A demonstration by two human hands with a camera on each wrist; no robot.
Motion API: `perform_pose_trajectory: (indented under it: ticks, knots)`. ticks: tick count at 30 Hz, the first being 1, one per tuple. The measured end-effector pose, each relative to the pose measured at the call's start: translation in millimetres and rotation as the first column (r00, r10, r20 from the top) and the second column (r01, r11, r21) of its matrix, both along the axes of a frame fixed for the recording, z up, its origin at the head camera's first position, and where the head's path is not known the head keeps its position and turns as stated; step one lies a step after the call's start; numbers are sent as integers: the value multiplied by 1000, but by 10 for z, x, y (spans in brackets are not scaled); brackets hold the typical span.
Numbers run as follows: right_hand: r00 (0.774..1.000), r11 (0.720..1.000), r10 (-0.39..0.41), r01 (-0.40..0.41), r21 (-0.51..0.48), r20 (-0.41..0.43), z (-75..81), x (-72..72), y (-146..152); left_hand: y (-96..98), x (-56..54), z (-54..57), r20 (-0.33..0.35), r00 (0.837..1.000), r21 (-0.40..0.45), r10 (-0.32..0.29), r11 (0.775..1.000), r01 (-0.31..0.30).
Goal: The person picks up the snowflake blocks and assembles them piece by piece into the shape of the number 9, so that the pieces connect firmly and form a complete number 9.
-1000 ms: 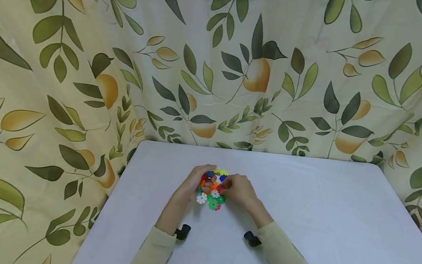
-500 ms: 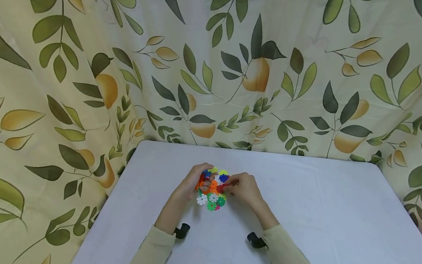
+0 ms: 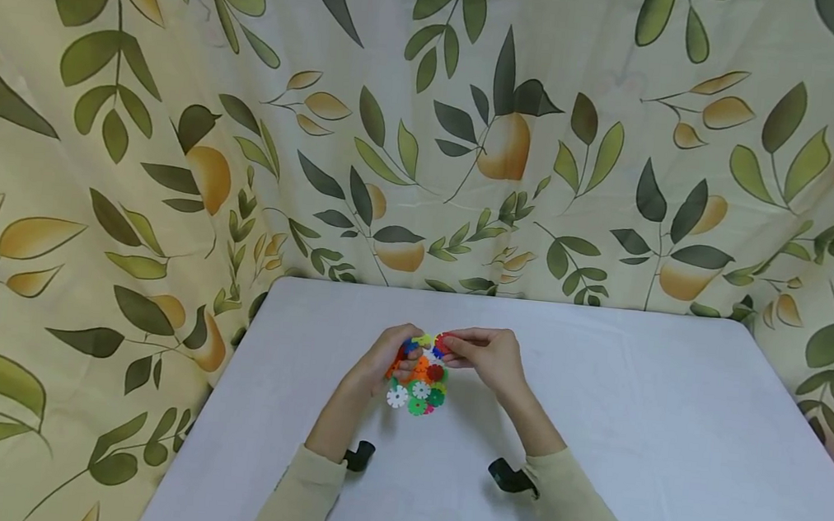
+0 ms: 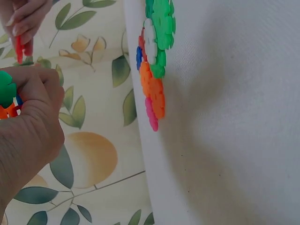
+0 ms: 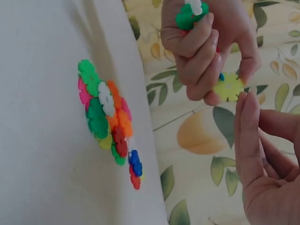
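Observation:
My left hand [image 3: 383, 357] holds several slotted plastic discs, flower-shaped at the rim. Its thumb and finger pinch a yellow disc [image 5: 229, 87]. A green disc [image 5: 190, 19] and a white one show at the other side of its curled fingers. Between the fingertips of my right hand [image 3: 495, 362] is a red disc [image 4: 19, 49], close to the yellow one. Loose discs lie on the table below: orange ones [image 5: 124, 122], a dark red one [image 5: 120, 140], a blue one [image 5: 136, 161], a white one [image 3: 397, 396] and a green one [image 3: 417, 406].
The white table [image 3: 639, 445] spreads around both hands. A curtain [image 3: 263, 148] printed with leaves and fruit hangs behind it and along the left. Black wrist cameras stick out inward from the left wrist [image 3: 363, 456] and the right wrist [image 3: 508, 475].
My right hand has moved away from the loose discs and up towards the left hand's fingertips, now with a red disc pinched. The left hand stays nearly in place.

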State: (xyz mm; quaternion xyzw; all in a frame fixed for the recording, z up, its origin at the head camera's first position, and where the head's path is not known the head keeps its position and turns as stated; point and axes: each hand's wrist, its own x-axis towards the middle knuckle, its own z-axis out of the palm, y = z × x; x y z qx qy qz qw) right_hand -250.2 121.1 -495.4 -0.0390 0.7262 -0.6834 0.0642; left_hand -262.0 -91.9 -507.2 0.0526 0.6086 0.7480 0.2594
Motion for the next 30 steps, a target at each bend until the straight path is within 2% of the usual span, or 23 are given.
perform_pose_trajectory:
  ticks: [7, 14, 20, 25, 30]
  knots:
    - [1000, 999, -2, 3, -41, 5, 53, 32, -27, 13, 12, -14, -67, 998, -55, -14, 998, 11]
    - [1000, 1000, 9, -9, -4, -29, 46, 45, -27, 2, 22, -2, -129, 991, -99, -45, 995, 33]
    - [997, 998, 46, -44, 40, -55, 56, 51, -33, -3, 30, 8, -137, 985, -143, -102, 986, 82]
    - [998, 999, 21, -20, 32, -55, 41, 70, -67, -3, 46, 4, -163, 976, -129, -145, 984, 124]
    - [997, 1000, 11, -11, -3, -72, 29, 79, -107, -30, 34, 21, -169, 978, -94, -121, 990, 106]
